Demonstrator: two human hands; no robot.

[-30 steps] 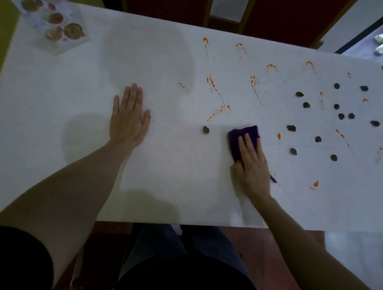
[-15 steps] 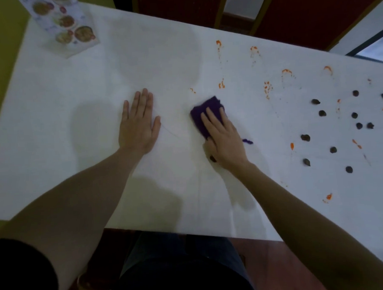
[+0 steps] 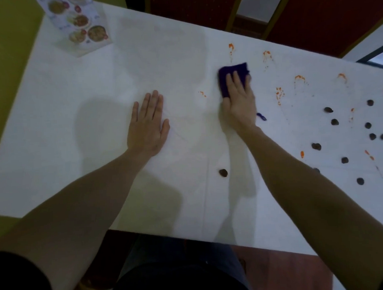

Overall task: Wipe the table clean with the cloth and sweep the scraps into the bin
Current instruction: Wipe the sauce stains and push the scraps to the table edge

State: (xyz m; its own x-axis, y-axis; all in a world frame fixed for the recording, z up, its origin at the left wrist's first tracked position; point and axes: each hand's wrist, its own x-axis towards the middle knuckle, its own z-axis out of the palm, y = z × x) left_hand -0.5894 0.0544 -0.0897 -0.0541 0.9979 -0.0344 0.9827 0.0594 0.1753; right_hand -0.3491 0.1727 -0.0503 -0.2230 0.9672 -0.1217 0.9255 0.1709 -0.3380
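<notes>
My right hand presses flat on a dark purple cloth at the far middle of the white table, just below an orange smear. My left hand lies flat and open on the table to the left, holding nothing. Orange stains streak the far right part of the table. Several dark scraps are scattered at the right, and one scrap lies alone near the front, between my arms. No bin is in view.
A printed menu card stands at the table's far left corner. Red chairs stand behind the far edge. A purple thread lies just right of my right wrist. My legs are below the near edge.
My right hand has slid the cloth left and then away across the table, from beside the lone scrap up toward the far orange smears. The middle stains are gone. My left hand stayed put.
</notes>
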